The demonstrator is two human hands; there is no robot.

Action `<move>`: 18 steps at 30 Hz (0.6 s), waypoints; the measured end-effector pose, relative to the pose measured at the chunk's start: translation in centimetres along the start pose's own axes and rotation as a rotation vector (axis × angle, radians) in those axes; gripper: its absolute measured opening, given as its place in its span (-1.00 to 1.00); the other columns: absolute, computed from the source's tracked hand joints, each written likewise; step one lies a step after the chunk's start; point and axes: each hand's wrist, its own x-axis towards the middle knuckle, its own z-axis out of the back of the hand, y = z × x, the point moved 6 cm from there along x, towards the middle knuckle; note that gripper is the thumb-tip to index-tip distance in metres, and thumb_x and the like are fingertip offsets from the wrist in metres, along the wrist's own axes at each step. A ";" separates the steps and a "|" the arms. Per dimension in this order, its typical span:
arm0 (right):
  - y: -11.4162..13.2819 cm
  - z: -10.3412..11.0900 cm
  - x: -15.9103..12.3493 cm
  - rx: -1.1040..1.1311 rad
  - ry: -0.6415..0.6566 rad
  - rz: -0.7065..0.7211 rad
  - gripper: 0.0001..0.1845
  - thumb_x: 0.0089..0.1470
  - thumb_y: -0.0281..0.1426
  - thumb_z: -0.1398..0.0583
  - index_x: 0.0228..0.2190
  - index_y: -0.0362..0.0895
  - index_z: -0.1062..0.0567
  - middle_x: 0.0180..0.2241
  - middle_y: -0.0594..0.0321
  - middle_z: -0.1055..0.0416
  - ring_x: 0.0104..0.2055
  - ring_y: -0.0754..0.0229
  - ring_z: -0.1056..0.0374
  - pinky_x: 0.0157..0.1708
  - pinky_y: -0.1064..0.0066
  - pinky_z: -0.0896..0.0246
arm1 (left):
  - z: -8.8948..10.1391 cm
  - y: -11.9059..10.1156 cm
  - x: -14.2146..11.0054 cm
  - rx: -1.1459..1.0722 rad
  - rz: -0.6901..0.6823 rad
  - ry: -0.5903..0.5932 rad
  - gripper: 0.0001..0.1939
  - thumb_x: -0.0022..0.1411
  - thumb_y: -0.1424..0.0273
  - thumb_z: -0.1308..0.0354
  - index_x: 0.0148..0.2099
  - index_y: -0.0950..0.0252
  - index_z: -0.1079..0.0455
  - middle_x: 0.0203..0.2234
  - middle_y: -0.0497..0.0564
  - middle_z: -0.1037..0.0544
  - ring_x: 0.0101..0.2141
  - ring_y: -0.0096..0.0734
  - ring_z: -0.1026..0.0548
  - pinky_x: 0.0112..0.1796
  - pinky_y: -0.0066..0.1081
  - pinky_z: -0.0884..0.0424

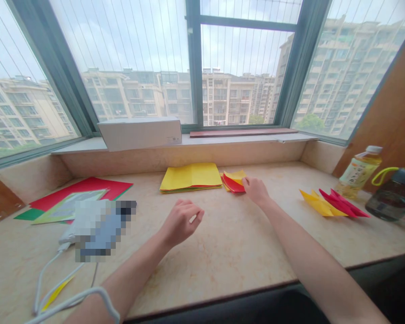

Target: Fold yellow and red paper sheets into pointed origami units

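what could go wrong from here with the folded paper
The right hand rests against small folded red and yellow paper lying loose on the stone ledge, so it might slide or spring open. The capped tea bottle stands close to other folded red and yellow paper and could topple onto it. The white cable looped near the left arm might snag it.

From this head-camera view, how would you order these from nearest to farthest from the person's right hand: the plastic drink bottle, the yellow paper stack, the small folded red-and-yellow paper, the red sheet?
1. Small folded red-and-yellow paper: touching the right hand, on its left.
2. Yellow paper stack: farther left.
3. Plastic drink bottle: far right.
4. Red sheet: far left.
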 end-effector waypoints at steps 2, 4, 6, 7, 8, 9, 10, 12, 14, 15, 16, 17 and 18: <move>1.5 0.8 -0.7 0.033 -0.062 0.025 -0.49 0.33 -0.28 0.14 -0.28 -0.17 -0.55 -0.31 0.01 -0.57 -0.27 0.07 -0.45 -0.34 0.41 -0.12 | -0.2 0.3 -0.1 -0.094 0.043 -0.012 -0.74 0.36 0.34 -0.01 -0.24 0.28 -0.52 -0.41 0.06 -0.61 -0.34 -0.29 -0.51 -0.17 -0.24 -0.35; 3.9 1.2 -2.1 0.086 -0.092 0.102 -0.47 0.35 -0.24 0.16 -0.26 -0.14 -0.55 -0.30 0.07 -0.58 -0.24 0.07 -0.47 -0.30 0.42 -0.19 | -0.5 0.9 -0.1 -0.239 0.135 -0.019 -0.70 0.36 0.27 -0.01 -0.02 0.28 -0.48 -0.29 0.09 -0.63 -0.30 -0.29 -0.53 -0.17 -0.27 -0.40; 7.4 1.5 -4.0 0.231 -0.128 0.305 -0.51 0.34 -0.21 0.10 -0.29 -0.12 -0.55 -0.30 0.12 -0.59 -0.23 0.09 -0.48 -0.25 0.41 -0.25 | -1.1 1.6 -0.3 -0.439 0.276 -0.024 -0.56 0.36 0.17 0.00 0.15 0.30 -0.37 -0.18 0.14 -0.61 -0.29 -0.29 -0.56 -0.20 -0.29 -0.44; 9.3 1.6 -5.3 0.319 -0.144 0.437 -0.56 0.34 -0.21 0.06 -0.30 -0.10 -0.55 -0.31 0.13 -0.59 -0.26 0.09 -0.49 -0.25 0.39 -0.28 | -1.4 1.9 -0.3 -0.563 0.350 -0.032 -0.50 0.36 0.12 0.02 0.19 0.31 -0.33 -0.12 0.17 -0.59 -0.28 -0.28 -0.57 -0.21 -0.29 -0.46; 10.9 1.6 -6.6 0.377 -0.154 0.559 -0.60 0.33 -0.24 0.03 -0.31 -0.09 -0.54 -0.33 0.15 -0.59 -0.29 0.11 -0.49 -0.24 0.37 -0.30 | -1.7 2.2 -0.4 -0.700 0.416 -0.042 -0.46 0.36 0.06 0.05 0.20 0.31 -0.31 -0.07 0.20 -0.57 -0.27 -0.26 -0.58 -0.21 -0.28 -0.47; 12.5 1.5 -7.8 0.417 -0.138 0.678 -0.65 0.32 -0.28 0.00 -0.30 -0.08 -0.54 -0.31 0.16 -0.59 -0.27 0.11 -0.49 -0.20 0.34 -0.32 | -1.9 2.3 -0.4 -0.839 0.467 -0.049 -0.43 0.35 0.02 0.08 0.19 0.31 -0.32 -0.04 0.21 -0.55 -0.24 -0.24 -0.59 -0.20 -0.26 -0.48; 13.8 1.4 -9.0 0.447 -0.118 0.778 -0.69 0.31 -0.32 -0.02 -0.29 -0.07 -0.54 -0.27 0.17 -0.60 -0.23 0.12 -0.50 -0.14 0.31 -0.33 | -2.2 2.4 -0.4 -0.960 0.501 -0.051 -0.42 0.35 0.00 0.09 0.16 0.31 -0.34 -0.02 0.21 -0.54 -0.22 -0.21 -0.59 -0.18 -0.25 -0.49; 15.8 1.1 -11.0 0.467 -0.042 0.966 -0.75 0.30 -0.40 -0.04 -0.25 -0.06 -0.52 -0.20 0.19 -0.59 -0.16 0.16 -0.50 -0.04 0.27 -0.32 | -2.2 2.5 -0.4 -1.084 0.548 -0.076 -0.46 0.31 0.00 0.00 0.08 0.33 -0.40 -0.06 0.19 -0.57 -0.17 -0.16 -0.57 -0.15 -0.24 -0.48; 16.9 0.8 -12.4 0.436 0.046 1.114 -0.77 0.30 -0.43 -0.05 -0.20 -0.06 -0.51 -0.15 0.20 -0.58 -0.07 0.18 -0.48 0.05 0.26 -0.28 | -2.0 3.1 -0.6 -1.078 0.603 -0.142 -0.53 0.24 0.07 -0.15 -0.02 0.36 -0.45 -0.14 0.16 -0.60 -0.15 -0.13 -0.56 -0.12 -0.23 -0.47; 17.1 0.6 -12.8 0.411 0.081 1.164 -0.79 0.29 -0.41 -0.07 -0.17 -0.07 -0.51 -0.12 0.19 -0.58 -0.02 0.17 -0.46 0.08 0.25 -0.26 | -1.9 3.5 -0.7 -1.061 0.633 -0.181 -0.57 0.21 0.11 -0.20 -0.06 0.37 -0.47 -0.17 0.14 -0.61 -0.15 -0.12 -0.56 -0.12 -0.22 -0.47; 17.1 0.5 -13.0 0.385 0.101 1.187 -0.80 0.29 -0.39 -0.09 -0.15 -0.07 -0.51 -0.10 0.19 -0.57 0.02 0.16 -0.43 0.11 0.22 -0.24 | -1.8 3.8 -0.8 -1.053 0.657 -0.213 -0.59 0.19 0.14 -0.23 -0.09 0.37 -0.48 -0.19 0.13 -0.62 -0.16 -0.11 -0.56 -0.11 -0.22 -0.47; 17.0 0.5 -12.9 0.366 0.101 1.181 -0.80 0.28 -0.35 -0.12 -0.12 -0.06 -0.50 -0.06 0.18 -0.55 0.07 0.13 -0.40 0.13 0.20 -0.22 | -1.7 4.1 -0.9 -1.061 0.673 -0.235 -0.61 0.18 0.15 -0.24 -0.10 0.37 -0.49 -0.21 0.13 -0.63 -0.17 -0.11 -0.57 -0.11 -0.21 -0.47; 16.7 0.6 -12.5 0.356 0.076 1.144 -0.78 0.27 -0.33 -0.13 -0.09 -0.05 -0.50 -0.02 0.17 -0.53 0.10 0.10 -0.37 0.13 0.16 -0.21 | -1.7 4.2 -0.9 -1.082 0.681 -0.248 -0.61 0.17 0.16 -0.24 -0.10 0.37 -0.49 -0.21 0.12 -0.63 -0.18 -0.11 -0.57 -0.11 -0.20 -0.47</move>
